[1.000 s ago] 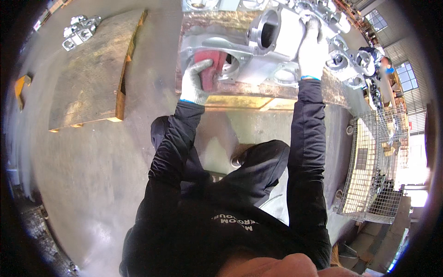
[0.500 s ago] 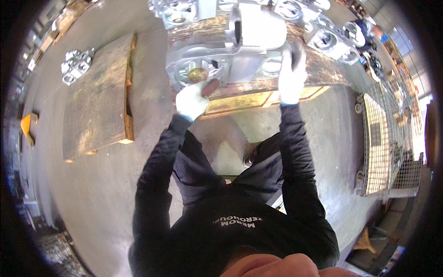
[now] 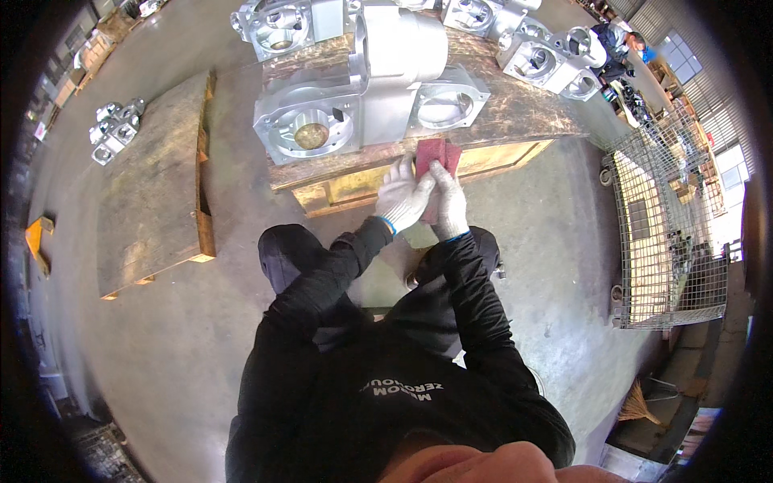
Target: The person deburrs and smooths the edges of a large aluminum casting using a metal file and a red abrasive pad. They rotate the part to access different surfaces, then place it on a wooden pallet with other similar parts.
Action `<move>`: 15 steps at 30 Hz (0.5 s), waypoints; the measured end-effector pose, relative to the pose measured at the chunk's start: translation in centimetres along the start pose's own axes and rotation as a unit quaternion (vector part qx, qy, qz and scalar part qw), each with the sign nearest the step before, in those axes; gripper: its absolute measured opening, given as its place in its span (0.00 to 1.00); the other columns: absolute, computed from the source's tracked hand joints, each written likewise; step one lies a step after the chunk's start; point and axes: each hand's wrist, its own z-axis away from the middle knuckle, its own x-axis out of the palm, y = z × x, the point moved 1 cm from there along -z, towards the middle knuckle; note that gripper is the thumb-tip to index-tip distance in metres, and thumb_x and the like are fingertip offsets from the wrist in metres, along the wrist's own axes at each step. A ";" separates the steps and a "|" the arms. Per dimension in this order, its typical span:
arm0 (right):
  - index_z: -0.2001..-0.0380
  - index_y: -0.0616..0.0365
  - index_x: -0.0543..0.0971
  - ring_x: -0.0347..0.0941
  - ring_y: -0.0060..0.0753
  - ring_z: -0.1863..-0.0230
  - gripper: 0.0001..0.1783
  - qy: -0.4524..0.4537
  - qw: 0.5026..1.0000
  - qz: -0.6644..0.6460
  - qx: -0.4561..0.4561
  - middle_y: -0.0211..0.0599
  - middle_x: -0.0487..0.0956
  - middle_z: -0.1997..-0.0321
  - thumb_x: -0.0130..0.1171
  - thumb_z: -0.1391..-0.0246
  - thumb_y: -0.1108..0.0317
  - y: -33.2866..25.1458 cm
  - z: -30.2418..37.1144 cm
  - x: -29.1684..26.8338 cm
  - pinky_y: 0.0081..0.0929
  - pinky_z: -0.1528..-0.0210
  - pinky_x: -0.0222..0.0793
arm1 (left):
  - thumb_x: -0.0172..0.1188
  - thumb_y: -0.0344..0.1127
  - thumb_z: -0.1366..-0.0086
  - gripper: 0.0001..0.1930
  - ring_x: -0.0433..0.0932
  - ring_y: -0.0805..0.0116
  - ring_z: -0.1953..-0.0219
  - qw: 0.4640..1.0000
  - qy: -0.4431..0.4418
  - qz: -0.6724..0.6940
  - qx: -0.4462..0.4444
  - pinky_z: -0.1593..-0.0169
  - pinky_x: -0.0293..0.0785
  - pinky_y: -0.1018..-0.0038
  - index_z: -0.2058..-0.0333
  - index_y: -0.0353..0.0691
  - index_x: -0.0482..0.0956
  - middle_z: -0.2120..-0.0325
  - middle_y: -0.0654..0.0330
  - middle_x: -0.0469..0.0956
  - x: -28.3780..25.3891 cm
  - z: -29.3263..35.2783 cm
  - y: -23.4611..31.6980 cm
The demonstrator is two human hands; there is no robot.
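A dark red scouring pad (image 3: 432,153), folded or in two layers, is between my hands in front of the wooden pallet. My right hand (image 3: 451,205), in a white knit glove with a blue cuff edge, grips it with the thumb pressed on its face. My left hand (image 3: 400,193), gloved the same way, is beside the pad with its fingers stretched out and its thumb toward it; whether they touch, I cannot tell. Just beyond, a silvery metal casting (image 3: 386,105) with a cylinder and two ring-shaped openings rests on the pallet (image 3: 515,113).
More metal castings (image 3: 535,64) stand along the pallet's far side. On the left lie a wooden board pallet (image 3: 153,185) and a small casting (image 3: 115,129) past it. A wire mesh cart (image 3: 668,233) is at the right. Another person (image 3: 616,48) is at the far right.
Both hands have drawn back from the casting and come together. The red pad, earlier in my left hand, is now in my right. The view has shifted, moving the casting leftward.
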 end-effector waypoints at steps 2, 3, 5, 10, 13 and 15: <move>0.31 0.58 0.65 0.78 0.32 0.48 0.32 0.038 0.993 0.113 0.022 0.39 0.78 0.42 0.63 0.34 0.63 -1.6 -0.7 -0.5 0.32 0.45 0.74 | 0.55 0.58 0.32 0.33 0.81 0.45 0.51 0.979 0.017 -0.171 0.105 0.48 0.77 0.56 0.43 0.32 0.76 0.53 0.42 0.80 -2.4 -1.0 1.6; 0.30 0.58 0.63 0.78 0.33 0.48 0.34 0.041 0.979 0.197 -0.007 0.40 0.78 0.42 0.63 0.34 0.63 -2.5 -1.1 -0.7 0.32 0.46 0.75 | 0.55 0.55 0.31 0.28 0.80 0.46 0.51 0.967 -0.056 -0.210 0.130 0.47 0.75 0.54 0.49 0.33 0.79 0.56 0.44 0.79 -3.9 -2.2 2.3; 0.30 0.56 0.58 0.78 0.38 0.49 0.37 0.045 0.876 0.477 -0.057 0.46 0.77 0.41 0.63 0.36 0.63 -4.4 -2.0 -0.9 0.35 0.49 0.75 | 0.59 0.51 0.33 0.22 0.81 0.53 0.53 0.964 -0.098 -0.195 0.151 0.49 0.76 0.57 0.51 0.41 0.81 0.59 0.52 0.81 -7.3 -3.7 4.6; 0.53 0.55 0.80 0.79 0.52 0.56 0.20 -0.041 0.338 0.868 -0.360 0.48 0.82 0.53 0.67 0.50 0.65 -9.6 -7.3 0.7 0.43 0.56 0.75 | 0.63 0.45 0.37 0.13 0.79 0.60 0.56 0.799 0.197 -0.165 0.544 0.52 0.75 0.61 0.58 0.45 0.81 0.63 0.58 0.79 -13.0 -10.0 13.1; 0.60 0.53 0.84 0.79 0.48 0.55 0.14 -0.132 0.311 0.870 -0.358 0.44 0.83 0.56 0.65 0.50 0.63 -11.1 -11.6 1.9 0.43 0.56 0.74 | 0.63 0.41 0.39 0.07 0.77 0.62 0.58 0.750 0.240 -0.231 0.572 0.50 0.74 0.63 0.65 0.48 0.80 0.65 0.62 0.78 -14.4 -15.2 15.3; 0.61 0.54 0.86 0.80 0.48 0.52 0.13 -0.155 0.229 0.910 -0.310 0.41 0.85 0.58 0.62 0.50 0.64 -11.0 -13.3 2.2 0.45 0.51 0.74 | 0.63 0.41 0.39 0.07 0.78 0.62 0.59 0.750 0.214 -0.285 0.557 0.50 0.74 0.63 0.65 0.48 0.80 0.66 0.62 0.78 -15.1 -17.1 14.9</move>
